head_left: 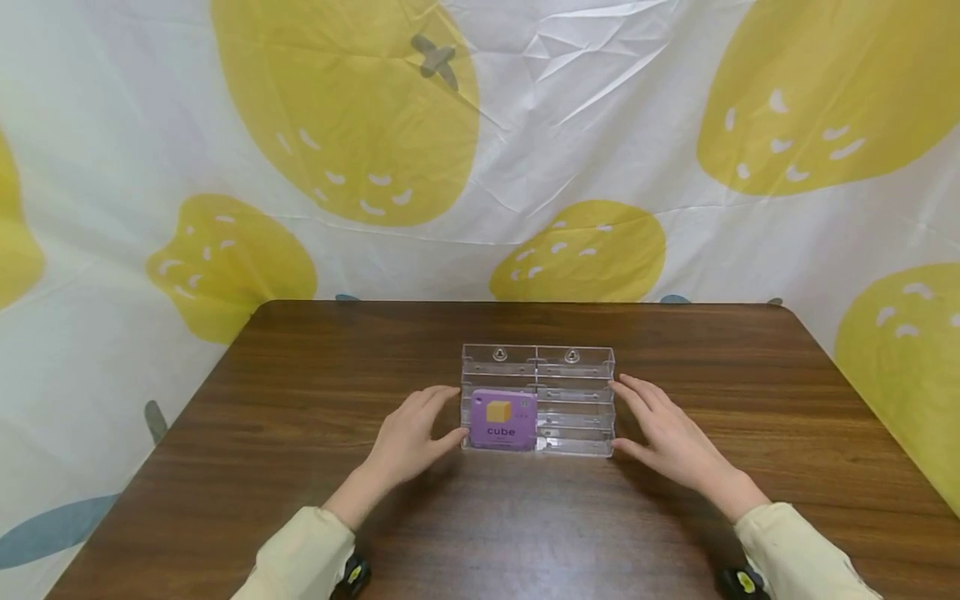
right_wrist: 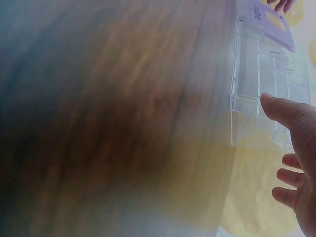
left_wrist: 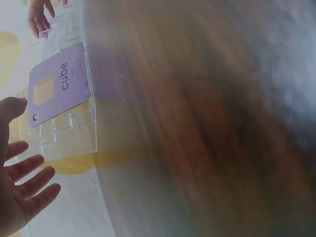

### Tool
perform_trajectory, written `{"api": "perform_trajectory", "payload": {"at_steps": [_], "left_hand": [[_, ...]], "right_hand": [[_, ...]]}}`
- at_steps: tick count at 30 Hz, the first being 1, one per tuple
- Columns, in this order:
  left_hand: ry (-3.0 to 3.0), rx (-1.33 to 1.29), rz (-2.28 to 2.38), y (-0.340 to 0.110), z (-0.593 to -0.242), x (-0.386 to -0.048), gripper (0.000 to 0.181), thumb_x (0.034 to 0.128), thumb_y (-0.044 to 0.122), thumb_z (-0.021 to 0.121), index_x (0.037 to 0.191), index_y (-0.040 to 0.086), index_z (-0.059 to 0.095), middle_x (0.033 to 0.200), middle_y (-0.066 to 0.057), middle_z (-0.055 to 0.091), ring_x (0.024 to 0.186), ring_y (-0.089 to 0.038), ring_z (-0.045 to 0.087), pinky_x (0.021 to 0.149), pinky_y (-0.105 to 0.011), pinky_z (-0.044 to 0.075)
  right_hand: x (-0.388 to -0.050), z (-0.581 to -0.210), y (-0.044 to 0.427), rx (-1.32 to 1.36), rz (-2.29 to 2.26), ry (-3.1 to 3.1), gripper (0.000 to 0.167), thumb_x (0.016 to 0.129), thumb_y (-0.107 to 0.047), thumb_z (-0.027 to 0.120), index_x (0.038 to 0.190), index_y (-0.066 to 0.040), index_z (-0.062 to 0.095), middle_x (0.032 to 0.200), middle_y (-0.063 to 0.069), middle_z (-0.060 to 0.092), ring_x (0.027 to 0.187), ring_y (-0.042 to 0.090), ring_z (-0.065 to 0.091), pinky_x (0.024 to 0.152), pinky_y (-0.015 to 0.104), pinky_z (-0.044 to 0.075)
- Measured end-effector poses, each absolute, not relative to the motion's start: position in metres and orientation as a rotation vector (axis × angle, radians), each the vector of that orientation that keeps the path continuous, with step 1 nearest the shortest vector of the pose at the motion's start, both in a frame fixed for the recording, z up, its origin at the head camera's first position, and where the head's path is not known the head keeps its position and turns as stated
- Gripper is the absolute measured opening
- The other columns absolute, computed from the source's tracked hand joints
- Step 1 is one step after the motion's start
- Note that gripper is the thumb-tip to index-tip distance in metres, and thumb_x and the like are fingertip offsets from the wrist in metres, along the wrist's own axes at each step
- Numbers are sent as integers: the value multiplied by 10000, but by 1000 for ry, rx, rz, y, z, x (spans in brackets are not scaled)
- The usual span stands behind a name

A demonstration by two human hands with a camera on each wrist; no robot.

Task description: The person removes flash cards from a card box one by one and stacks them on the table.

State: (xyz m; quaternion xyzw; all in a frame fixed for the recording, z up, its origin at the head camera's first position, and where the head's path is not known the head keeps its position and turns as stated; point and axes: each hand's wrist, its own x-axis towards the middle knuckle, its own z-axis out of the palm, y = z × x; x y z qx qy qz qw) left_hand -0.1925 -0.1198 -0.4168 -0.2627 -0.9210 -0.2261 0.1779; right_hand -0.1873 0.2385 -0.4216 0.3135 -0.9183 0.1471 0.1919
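Observation:
A clear plastic tiered card rack [head_left: 576,421] stands on the table, split into two columns of stepped pockets. A purple card [head_left: 504,421] printed "cube" with a yellow block sits in its lower left pocket. At the rack's left side is my left hand [head_left: 408,437], thumb and fingers spread; the left wrist view shows the fingers apart from the rack. On the other side, my right hand [head_left: 670,433] has its fingertips close to the right edge. Whether they touch it I cannot tell. Neither hand grips anything.
The brown wood-grain table [head_left: 322,358] extends around the rack on all sides. Behind it hangs a white cloth [head_left: 390,258] printed with yellow lemons. Dark wrist devices show under the left sleeve [head_left: 307,550] and the right sleeve [head_left: 795,550].

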Motion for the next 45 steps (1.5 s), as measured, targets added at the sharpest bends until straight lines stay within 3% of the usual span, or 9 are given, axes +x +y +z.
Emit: {"api": "perform_trajectory", "payload": {"at_steps": [15, 26, 34, 40, 45], "left_hand": [[-2513, -584, -1085, -105, -417, -202, 408, 705, 172, 777, 1054, 41, 609, 964, -58, 613, 883, -181, 593, 757, -306, 510], [-2437, -394, -1609, -97, -422, -212, 299, 716, 80, 755, 981, 17, 633, 943, -117, 651, 842, -248, 618, 684, -295, 529], [-2371, -348, -1690, -92, -425, -217, 249, 721, 18, 734, 930, -66, 629, 901, -207, 652, 805, -324, 625, 742, -408, 521], [-2341, -286, -1764, -89, -425, -216, 251, 713, 39, 746, 923, -45, 638, 881, -170, 667, 761, -210, 634, 720, -270, 522], [-2283, -211, -1893, -86, -427, -216, 258, 692, 11, 751, 919, -45, 640, 878, -168, 666, 743, -155, 614, 711, -226, 507]], "right_hand": [[-187, -422, 237, 898, 405, -2547, 763, 677, -195, 788, 1290, 37, 398, 1296, 237, 407, 1158, 379, 404, 926, 511, 367], [-187, -423, 238, 881, 407, -2569, 763, 689, -210, 782, 1300, 33, 394, 1300, 228, 407, 1167, 361, 399, 942, 497, 362], [-187, -423, 238, 877, 413, -2576, 763, 694, -208, 782, 1304, 27, 388, 1300, 231, 408, 1163, 371, 400, 937, 509, 363], [-187, -423, 238, 876, 415, -2579, 763, 697, -210, 779, 1307, 27, 388, 1298, 229, 411, 1165, 367, 400, 946, 502, 356], [-188, -423, 237, 889, 416, -2557, 764, 689, -207, 783, 1300, 37, 394, 1281, 235, 427, 1160, 357, 407, 943, 491, 361]]}}
